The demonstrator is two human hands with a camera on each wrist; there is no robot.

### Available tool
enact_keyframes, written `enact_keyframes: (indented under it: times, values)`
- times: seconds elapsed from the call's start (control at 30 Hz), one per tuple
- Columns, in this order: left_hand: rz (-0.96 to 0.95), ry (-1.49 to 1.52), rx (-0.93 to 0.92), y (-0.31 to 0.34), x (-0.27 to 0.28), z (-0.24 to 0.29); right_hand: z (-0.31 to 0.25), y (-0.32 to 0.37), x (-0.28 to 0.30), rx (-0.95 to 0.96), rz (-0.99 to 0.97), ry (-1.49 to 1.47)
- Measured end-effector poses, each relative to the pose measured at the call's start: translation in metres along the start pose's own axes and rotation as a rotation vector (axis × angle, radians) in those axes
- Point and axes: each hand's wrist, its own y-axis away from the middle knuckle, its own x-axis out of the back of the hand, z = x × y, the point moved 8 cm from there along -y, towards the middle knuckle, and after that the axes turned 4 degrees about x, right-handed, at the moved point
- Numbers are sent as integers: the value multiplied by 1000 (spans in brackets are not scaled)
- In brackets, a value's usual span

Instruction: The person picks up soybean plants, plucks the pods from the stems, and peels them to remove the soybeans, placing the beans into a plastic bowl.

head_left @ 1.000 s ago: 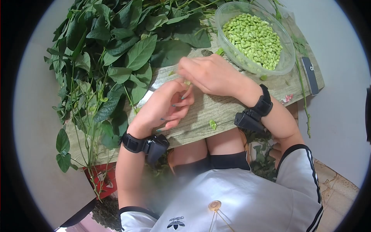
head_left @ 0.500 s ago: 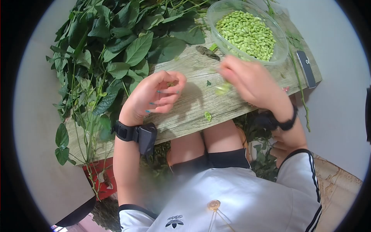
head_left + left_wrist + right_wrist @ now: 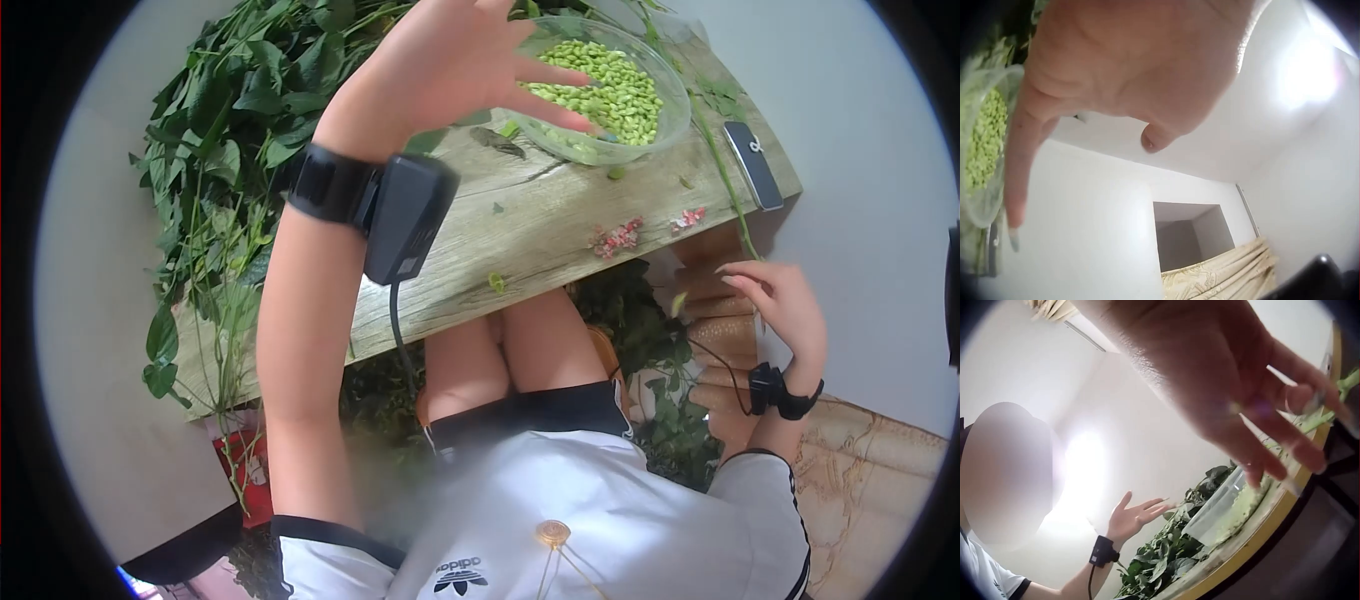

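Observation:
My left hand point(image 3: 445, 70) is raised over the table with its fingers spread. In the head view those fingers overlap the clear plastic bowl point(image 3: 672, 130) of shelled green beans point(image 3: 630, 95). Nothing shows in its palm in the right wrist view, where the left hand point(image 3: 1132, 519) is seen from across. Past the table's right front edge hangs my right hand point(image 3: 790, 305), its fingers loosely bent and holding nothing. A small green pod shell point(image 3: 679, 303) is in the air left of its fingertips, over the floor. One more green pod piece point(image 3: 496, 283) lies by the table's front edge.
Leafy bean stalks point(image 3: 215, 140) are heaped along the table's left and back. A phone point(image 3: 753, 165) lies at the right edge, beside a long green stem point(image 3: 715, 165). Leaves point(image 3: 672, 425) lie on the floor below, and a dark dry leaf point(image 3: 497, 142) sits near the bowl.
The right hand swung right and down past the table edge, letting go of the green pod shell. My left hand rose and moved forward, its curled fingers spreading; the brown scrap seen there no longer shows.

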Motion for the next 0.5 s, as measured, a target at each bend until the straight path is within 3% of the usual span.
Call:
enact_keyframes:
  times: [0.07,0.13,0.17,0.2,0.23,0.27,0.3,0.37,0.4,0.43,0.47,0.5]
  values:
    - [-6,-4,-11,26,-1,4,-4,1,-4,22,20,-62]
    - [42,-79,-340,66,2,27,-7,0,5,-17,206,-234]
    - [215,-550,-345,95,-11,32,-14,-4,3,-16,198,-282]
    - [306,-607,-441,126,-10,36,-19,-11,-3,1,183,-290]
    - [477,-585,-473,157,-12,34,-28,-17,-7,76,199,-354]
    - [274,-439,-524,182,-14,29,-39,-22,-10,150,216,-419]
    - [407,-364,-553,213,-12,20,-53,-28,-14,181,223,-451]
    - [627,-513,-447,259,-1,1,-77,-40,-22,252,176,-466]
    - [645,-516,-450,270,-6,-8,-92,-46,-25,313,143,-470]
    - [858,-507,-360,278,-1,-21,-104,-53,-26,327,131,-472]
    - [1068,-489,-265,286,6,-33,-127,-56,-27,458,95,-438]
    - [1131,-669,-203,283,4,-36,-150,-58,-28,587,62,-403]
